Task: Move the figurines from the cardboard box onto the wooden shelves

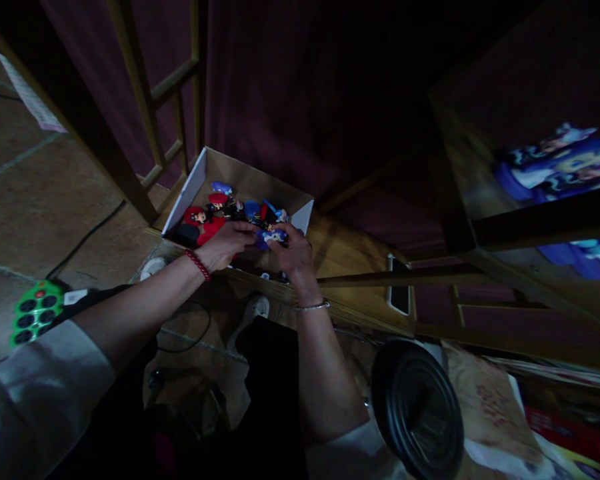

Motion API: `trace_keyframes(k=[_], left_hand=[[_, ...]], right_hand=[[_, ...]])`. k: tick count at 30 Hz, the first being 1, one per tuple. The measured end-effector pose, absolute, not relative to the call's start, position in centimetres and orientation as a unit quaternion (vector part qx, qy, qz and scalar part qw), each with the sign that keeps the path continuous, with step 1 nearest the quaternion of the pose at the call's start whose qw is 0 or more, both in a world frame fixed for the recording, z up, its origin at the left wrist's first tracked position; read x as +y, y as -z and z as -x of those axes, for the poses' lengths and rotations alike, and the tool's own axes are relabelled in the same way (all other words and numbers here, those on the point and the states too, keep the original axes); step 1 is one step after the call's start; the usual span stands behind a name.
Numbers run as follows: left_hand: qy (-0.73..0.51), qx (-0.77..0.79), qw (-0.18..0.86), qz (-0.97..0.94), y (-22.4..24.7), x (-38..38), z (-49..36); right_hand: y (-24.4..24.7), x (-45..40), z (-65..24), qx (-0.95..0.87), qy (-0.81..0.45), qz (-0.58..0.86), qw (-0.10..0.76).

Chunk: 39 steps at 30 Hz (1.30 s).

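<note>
Purple-and-white figurine [276,236], one — located in the open, white-walled box [184,193], toward its near side, beside red figures [197,215]. Of the hands, I see the right hand [295,255] appearing to pinch it between thumb and forefinger; the left hand [230,243] reaches close from the other side, fingers bent — whether gripping, I cannot tell. Handling, by my judgement: light, stiff, smooth, possibly slippery, fragile at any thin projections. Recommended hold: the thicker body, both sides.
</note>
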State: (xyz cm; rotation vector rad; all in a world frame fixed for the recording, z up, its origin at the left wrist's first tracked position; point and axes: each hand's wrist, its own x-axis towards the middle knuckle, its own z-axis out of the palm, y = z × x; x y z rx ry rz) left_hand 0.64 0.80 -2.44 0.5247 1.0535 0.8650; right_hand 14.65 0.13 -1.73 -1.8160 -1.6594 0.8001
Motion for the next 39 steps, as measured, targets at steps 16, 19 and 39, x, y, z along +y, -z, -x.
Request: trace_keyframes(k=[16,19,39], left_hand=[[-0.388,0.476,0.746,-0.258,3.5,0.7,-0.8],[-0.378,0.492,0.735,-0.273,3.6,0.7,-1.0],[-0.290,0.618,0.505,-0.529,4.2,1.0,-1.3]], right_hand=[[2.3,0.0,-14.7,-0.658,-0.245,0.676,0.223],[2.6,0.1,-14.7,-0.664,-0.246,0.673,0.211],[2.9,0.0,-14.4,-0.688,-0.228,0.663,0.188]])
